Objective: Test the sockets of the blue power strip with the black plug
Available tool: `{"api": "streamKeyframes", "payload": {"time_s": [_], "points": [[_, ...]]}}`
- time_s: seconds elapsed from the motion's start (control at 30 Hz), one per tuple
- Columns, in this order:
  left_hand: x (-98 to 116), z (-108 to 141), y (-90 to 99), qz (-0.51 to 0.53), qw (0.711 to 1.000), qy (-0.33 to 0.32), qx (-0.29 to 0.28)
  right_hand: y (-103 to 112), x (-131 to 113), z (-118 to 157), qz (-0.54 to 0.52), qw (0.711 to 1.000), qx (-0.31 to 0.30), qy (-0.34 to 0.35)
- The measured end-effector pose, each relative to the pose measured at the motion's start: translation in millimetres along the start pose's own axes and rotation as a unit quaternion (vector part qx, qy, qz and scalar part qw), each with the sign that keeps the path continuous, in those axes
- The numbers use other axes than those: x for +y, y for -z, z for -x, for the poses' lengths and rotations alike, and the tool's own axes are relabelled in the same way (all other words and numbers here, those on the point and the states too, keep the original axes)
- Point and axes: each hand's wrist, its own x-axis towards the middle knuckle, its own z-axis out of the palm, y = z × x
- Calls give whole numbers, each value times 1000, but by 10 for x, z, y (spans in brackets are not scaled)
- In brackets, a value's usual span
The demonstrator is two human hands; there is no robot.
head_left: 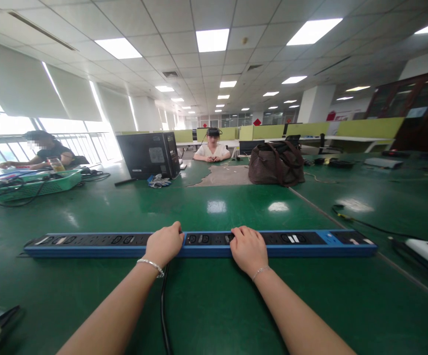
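A long blue and black power strip lies crosswise on the green table, its row of sockets facing up. Left of its middle, my left hand is closed around the strip, fingers curled over the far edge. My right hand grips it right of the middle, its fingers bent over the top and covering some sockets. A black cable runs from beneath the strip near my left hand toward the table's near edge.
Farther back stand a black computer case, gloves and a brown bag. A green basket with cables is at left. A white device lies right. Two people sit beyond, one across, one at left.
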Motion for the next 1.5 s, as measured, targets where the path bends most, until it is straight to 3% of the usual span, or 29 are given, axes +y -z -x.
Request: {"api": "streamKeyframes", "payload": {"time_s": [0.47, 0.97, 1.17, 1.37, 1.5], "points": [[-119, -170, -35, 19, 998, -26, -48, 15, 7, -8, -9, 1000, -10, -1], [-71, -52, -91, 7, 1000, -4, -17, 12, -4, 4, -16, 1000, -16, 2], [-80, -56, -101, 28, 999, 2, -16, 40, -186, 60, -25, 992, -70, 101], [23, 43, -150, -35, 999, -8, 28, 43, -238, 83, -21, 989, -100, 106], [16, 16, -138, -41, 999, -21, 18, 35, -224, 75, -21, 989, -97, 107]]}}
